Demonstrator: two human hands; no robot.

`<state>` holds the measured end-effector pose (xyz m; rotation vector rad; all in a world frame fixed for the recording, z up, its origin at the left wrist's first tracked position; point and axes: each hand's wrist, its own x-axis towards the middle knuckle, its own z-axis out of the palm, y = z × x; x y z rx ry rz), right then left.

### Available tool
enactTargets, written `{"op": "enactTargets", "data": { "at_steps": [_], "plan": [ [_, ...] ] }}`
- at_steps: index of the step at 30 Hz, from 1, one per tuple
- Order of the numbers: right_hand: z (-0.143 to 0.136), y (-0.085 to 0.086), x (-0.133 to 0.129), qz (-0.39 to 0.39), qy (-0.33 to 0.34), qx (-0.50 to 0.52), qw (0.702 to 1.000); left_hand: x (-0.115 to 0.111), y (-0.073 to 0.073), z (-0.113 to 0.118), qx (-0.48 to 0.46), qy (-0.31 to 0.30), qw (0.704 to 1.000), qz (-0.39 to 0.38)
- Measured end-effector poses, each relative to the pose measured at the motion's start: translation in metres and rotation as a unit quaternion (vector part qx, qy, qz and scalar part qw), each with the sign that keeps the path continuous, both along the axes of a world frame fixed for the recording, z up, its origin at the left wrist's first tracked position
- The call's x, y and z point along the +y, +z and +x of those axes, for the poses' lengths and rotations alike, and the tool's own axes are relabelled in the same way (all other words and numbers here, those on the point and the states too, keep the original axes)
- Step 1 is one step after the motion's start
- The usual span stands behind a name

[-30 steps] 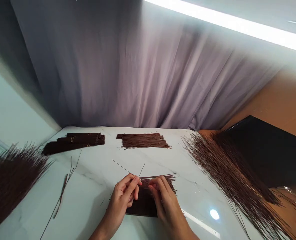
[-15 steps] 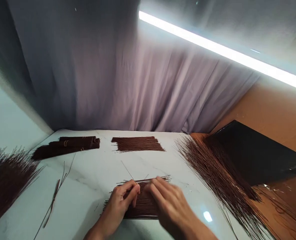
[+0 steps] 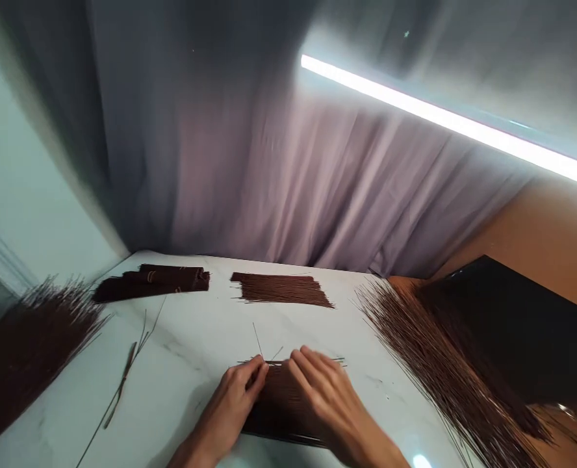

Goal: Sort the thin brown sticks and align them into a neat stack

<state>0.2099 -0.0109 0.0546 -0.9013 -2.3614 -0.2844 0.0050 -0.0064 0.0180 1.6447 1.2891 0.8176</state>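
Observation:
A flat layer of thin dark brown sticks (image 3: 281,406) lies side to side on the white table before me. At its far left corner my left hand (image 3: 230,403) is closed, thumb and forefinger pinching a thin strand (image 3: 257,338) that sticks up and away from me. My right hand (image 3: 325,396) rests over the right part of the layer, its fingers bent together near the far edge. Its fingertips and anything in them are hidden. A short loose end (image 3: 277,353) pokes out beyond the layer between the two hands.
Dark rolled bundles (image 3: 166,281) and another stick layer (image 3: 283,289) lie at the back. Loose stick piles flank me on the left (image 3: 35,351) and right (image 3: 444,364). A small tied bunch (image 3: 125,377) sits left of my hands. A black sheet (image 3: 512,325) is at far right.
The view has shifted, so the scene sits further right and slightly lower. My left hand still pinches the strand, which now stands steeper. My right hand stays over the layer.

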Motion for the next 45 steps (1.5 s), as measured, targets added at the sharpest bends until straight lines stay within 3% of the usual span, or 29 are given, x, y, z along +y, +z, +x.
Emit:
{"op": "enactTargets", "data": {
  "at_steps": [1, 3, 5, 7, 9, 11, 13, 16, 19, 21, 24, 28, 35, 40, 45],
  "plan": [
    [-0.004, -0.017, -0.008, -0.002, -0.010, 0.043, 0.999, 0.002, -0.001, -0.001, -0.012, 0.022, 1.000, 0.003],
    [-0.007, -0.048, -0.015, -0.097, -0.036, 0.130, 0.986, 0.002, -0.001, -0.002, -0.064, 0.025, 0.998, -0.015],
    [-0.004, -0.059, -0.009, -0.237, -0.052, 0.182, 0.953, -0.003, 0.002, -0.001, -0.134, -0.019, 0.989, -0.060],
    [0.003, -0.042, 0.007, -0.327, -0.030, 0.182, 0.927, -0.010, 0.005, 0.002, -0.182, -0.101, 0.970, -0.126],
    [0.010, -0.008, 0.022, -0.346, 0.013, 0.123, 0.930, -0.013, 0.007, 0.003, -0.182, -0.171, 0.955, -0.162],
    [0.011, 0.021, 0.025, -0.281, 0.050, 0.033, 0.958, -0.010, 0.009, 0.004, -0.154, -0.172, 0.963, -0.139],
    [0.007, 0.028, 0.015, -0.159, 0.056, -0.022, 0.986, -0.004, 0.012, 0.002, -0.131, -0.107, 0.982, -0.083],
    [-0.002, -0.005, -0.011, -0.066, 0.018, 0.045, 0.997, 0.003, 0.015, -0.001, -0.158, -0.022, 0.983, -0.085],
    [-0.002, -0.046, -0.022, -0.163, -0.035, 0.195, 0.966, 0.000, 0.018, -0.001, -0.219, -0.036, 0.961, -0.165],
    [0.002, -0.054, -0.020, -0.256, -0.049, 0.263, 0.929, -0.006, 0.021, 0.002, -0.251, -0.061, 0.945, -0.202],
    [0.011, -0.043, -0.013, -0.351, -0.053, 0.297, 0.887, -0.011, 0.029, 0.007, -0.282, -0.079, 0.929, -0.228],
    [0.017, -0.029, -0.012, -0.386, -0.044, 0.297, 0.872, -0.011, 0.035, 0.008, -0.284, -0.075, 0.926, -0.235],
    [0.018, -0.026, -0.013, -0.376, -0.040, 0.229, 0.897, -0.007, 0.011, 0.009, -0.240, -0.037, 0.958, -0.154],
    [0.037, -0.001, -0.001, -0.398, -0.046, 0.153, 0.903, -0.005, 0.005, 0.005, -0.213, -0.015, 0.970, -0.119],
    [0.049, 0.027, 0.024, -0.310, -0.007, 0.039, 0.950, -0.001, -0.002, 0.003, -0.192, -0.046, 0.972, -0.128]
  ]
}}
